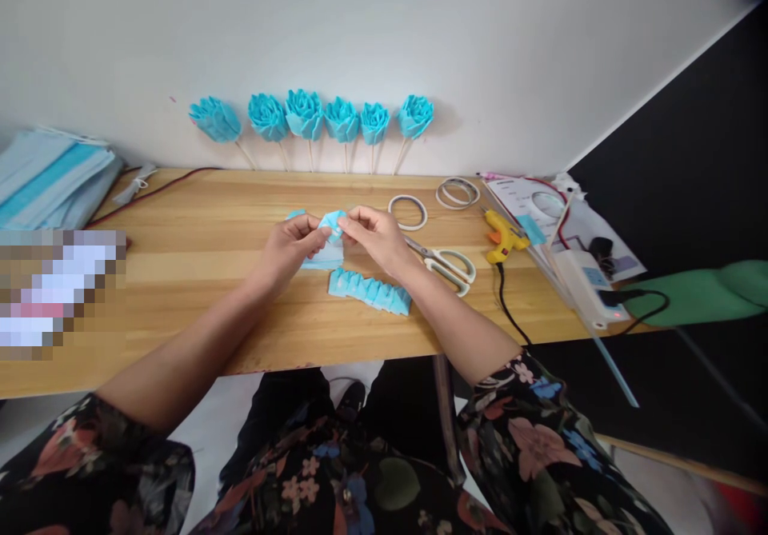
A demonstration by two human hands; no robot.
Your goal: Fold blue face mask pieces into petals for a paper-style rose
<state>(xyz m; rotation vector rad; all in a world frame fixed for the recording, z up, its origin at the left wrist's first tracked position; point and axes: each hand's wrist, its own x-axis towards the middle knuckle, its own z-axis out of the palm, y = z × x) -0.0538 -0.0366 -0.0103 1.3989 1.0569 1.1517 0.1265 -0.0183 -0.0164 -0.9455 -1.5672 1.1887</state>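
Both hands meet above the middle of the wooden worktop (198,279), pinching a small piece of light blue folded material (332,224) between them. The left hand (292,245) grips its left edge with thumb and fingertips closed on it; the right hand (377,237) pinches the right edge the same way. The folded piece looks soft and thin, pale blue with a whiter fold at the top, bunched into a small wad held just above the worktop. Under it a flat blue sheet (324,257) of the same material lies on the wood, partly hidden by the hands.

Just in front of the hands lies a pleated blue strip (369,290), its folds overlapping in a row. Scissors (447,265) lie right of the right hand, with two tape rings (408,212) beyond them and a yellow glue gun (504,237) farther right. Six blue flowers on sticks (305,115) lean against the wall. A stack of blue face masks (48,179) sits at the far left.
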